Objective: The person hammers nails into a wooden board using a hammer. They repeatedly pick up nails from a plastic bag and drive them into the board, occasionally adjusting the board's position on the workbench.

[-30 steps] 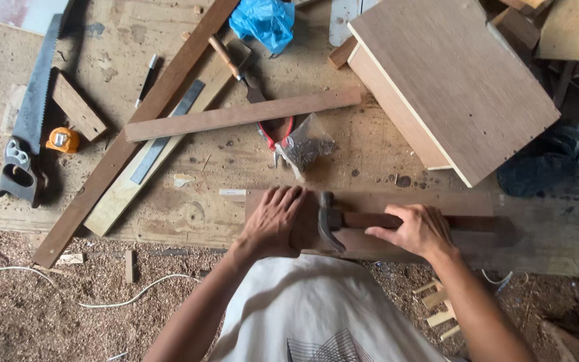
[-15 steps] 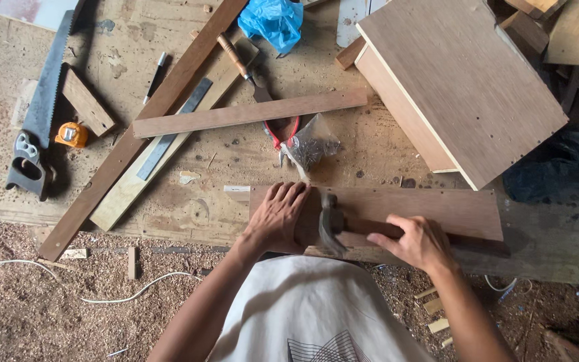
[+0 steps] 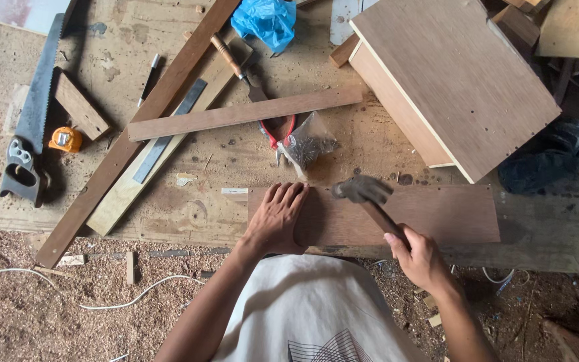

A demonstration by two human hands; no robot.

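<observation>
Left hand (image 3: 277, 218) flat, fingers spread, on the smooth brown board (image 3: 437, 214) at the bench (image 3: 236, 154) edge, right hand (image 3: 420, 258) gripping the raised hammer (image 3: 364, 194) (blurred), bag of nails (image 3: 308, 144) and red pliers (image 3: 273, 137) just behind.

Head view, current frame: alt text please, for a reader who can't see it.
Seen from above, a person's left hand presses flat on a brown board on a workbench, while the right hand holds a hammer over it. A handsaw, pliers and bagged nails lie nearby.
</observation>
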